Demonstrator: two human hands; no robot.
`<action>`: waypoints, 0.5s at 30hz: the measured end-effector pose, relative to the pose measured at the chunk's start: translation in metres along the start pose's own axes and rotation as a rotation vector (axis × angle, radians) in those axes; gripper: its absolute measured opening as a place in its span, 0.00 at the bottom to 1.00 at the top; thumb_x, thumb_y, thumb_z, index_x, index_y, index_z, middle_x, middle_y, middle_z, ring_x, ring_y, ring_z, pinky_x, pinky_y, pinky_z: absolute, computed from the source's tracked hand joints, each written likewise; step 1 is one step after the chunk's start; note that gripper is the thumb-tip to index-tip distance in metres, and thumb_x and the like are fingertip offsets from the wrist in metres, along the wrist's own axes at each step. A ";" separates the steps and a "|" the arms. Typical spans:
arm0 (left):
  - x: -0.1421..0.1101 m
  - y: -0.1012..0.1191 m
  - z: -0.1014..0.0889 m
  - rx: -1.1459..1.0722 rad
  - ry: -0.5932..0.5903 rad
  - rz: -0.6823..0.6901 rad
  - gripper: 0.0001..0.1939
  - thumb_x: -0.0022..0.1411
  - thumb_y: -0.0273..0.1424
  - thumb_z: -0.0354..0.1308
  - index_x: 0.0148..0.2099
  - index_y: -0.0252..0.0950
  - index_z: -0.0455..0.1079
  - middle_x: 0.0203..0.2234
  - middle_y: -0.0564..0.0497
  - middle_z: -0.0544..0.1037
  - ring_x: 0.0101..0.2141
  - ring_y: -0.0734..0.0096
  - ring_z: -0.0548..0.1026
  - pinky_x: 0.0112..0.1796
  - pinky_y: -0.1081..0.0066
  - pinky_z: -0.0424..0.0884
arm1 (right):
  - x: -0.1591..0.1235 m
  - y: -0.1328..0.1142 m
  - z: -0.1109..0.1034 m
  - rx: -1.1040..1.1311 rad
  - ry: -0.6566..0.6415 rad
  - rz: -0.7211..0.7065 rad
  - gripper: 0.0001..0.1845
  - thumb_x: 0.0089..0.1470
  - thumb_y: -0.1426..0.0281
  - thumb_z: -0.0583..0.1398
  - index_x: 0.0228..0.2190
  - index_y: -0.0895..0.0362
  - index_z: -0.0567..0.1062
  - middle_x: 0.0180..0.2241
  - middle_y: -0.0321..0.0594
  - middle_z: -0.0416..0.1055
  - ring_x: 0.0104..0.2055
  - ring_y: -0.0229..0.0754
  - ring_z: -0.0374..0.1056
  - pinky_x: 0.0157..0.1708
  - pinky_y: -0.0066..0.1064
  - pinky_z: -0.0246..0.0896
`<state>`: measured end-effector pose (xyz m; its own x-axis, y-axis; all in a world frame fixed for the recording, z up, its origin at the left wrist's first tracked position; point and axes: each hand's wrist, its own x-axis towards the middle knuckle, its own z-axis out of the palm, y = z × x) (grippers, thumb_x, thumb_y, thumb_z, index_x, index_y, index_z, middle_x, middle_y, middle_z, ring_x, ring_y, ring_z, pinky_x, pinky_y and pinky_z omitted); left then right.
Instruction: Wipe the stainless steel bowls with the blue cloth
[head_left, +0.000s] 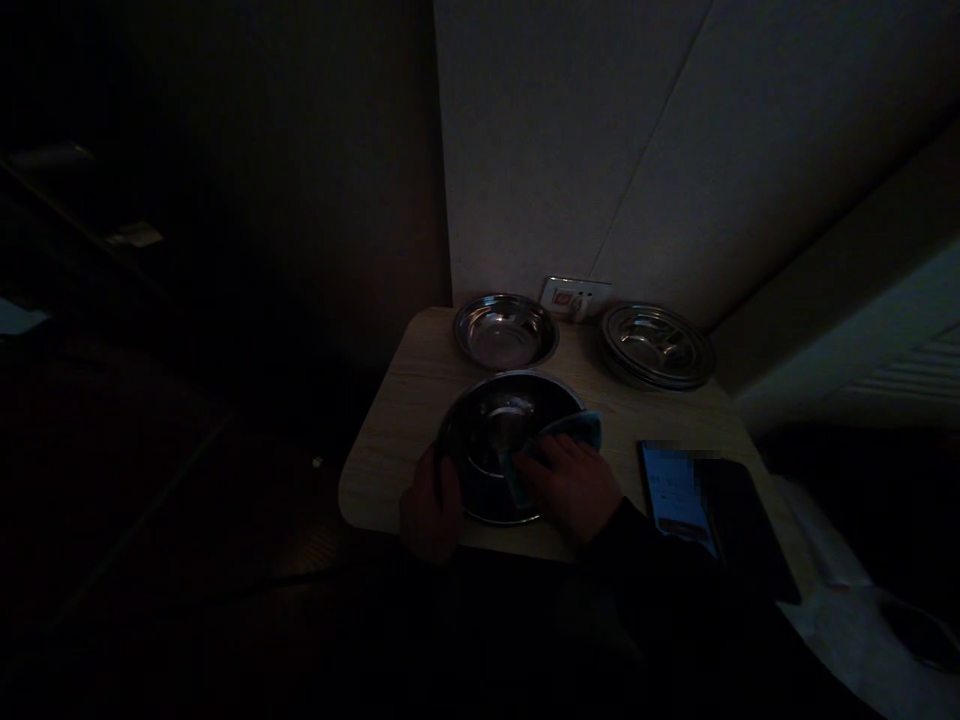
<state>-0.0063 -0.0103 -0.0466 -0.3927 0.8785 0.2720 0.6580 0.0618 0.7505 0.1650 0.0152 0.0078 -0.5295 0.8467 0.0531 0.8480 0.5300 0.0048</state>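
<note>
A large shiny metal bowl (480,420) sits near the front edge of a small wooden table (390,420). At its lower left rim my left hand (433,508) grips the edge, thumb on the near side and the fingers partly hidden. My right hand (566,482) is closed on a teal cloth (589,428) and presses it against the right inner side of the bowl. Part of the cloth sticks out over the right rim, and another part hangs down into the bowl.
Behind stands a smaller metal bowl (506,335). A stack of metal bowls (654,345) is at the back right. A lit phone (675,495) and a dark flat object (750,530) lie on the right. A wall socket (574,296) with a plug sits behind. The room is dim.
</note>
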 end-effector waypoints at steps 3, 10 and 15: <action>-0.006 -0.003 0.006 0.083 0.098 -0.023 0.17 0.60 0.33 0.44 0.47 0.30 0.66 0.37 0.40 0.77 0.33 0.66 0.76 0.30 0.72 0.68 | -0.007 -0.002 -0.002 0.012 0.013 0.017 0.13 0.54 0.70 0.54 0.42 0.51 0.72 0.35 0.43 0.68 0.36 0.44 0.60 0.32 0.33 0.48; -0.011 0.002 0.005 0.067 0.092 -0.201 0.18 0.60 0.35 0.46 0.49 0.31 0.63 0.32 0.42 0.78 0.31 0.65 0.77 0.26 0.72 0.67 | -0.016 -0.003 0.000 0.007 -0.001 -0.061 0.13 0.55 0.65 0.54 0.42 0.49 0.72 0.39 0.42 0.68 0.41 0.46 0.58 0.33 0.36 0.46; -0.007 0.005 0.004 0.030 0.025 -0.235 0.19 0.60 0.35 0.45 0.51 0.31 0.61 0.35 0.40 0.77 0.33 0.63 0.77 0.27 0.71 0.68 | -0.017 0.000 -0.001 -0.036 -0.051 -0.142 0.13 0.55 0.69 0.54 0.43 0.50 0.70 0.40 0.40 0.68 0.41 0.46 0.57 0.33 0.37 0.46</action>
<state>0.0025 -0.0146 -0.0469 -0.5529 0.8262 0.1077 0.5657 0.2773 0.7766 0.1736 0.0006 0.0084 -0.6440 0.7650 -0.0011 0.7642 0.6434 0.0449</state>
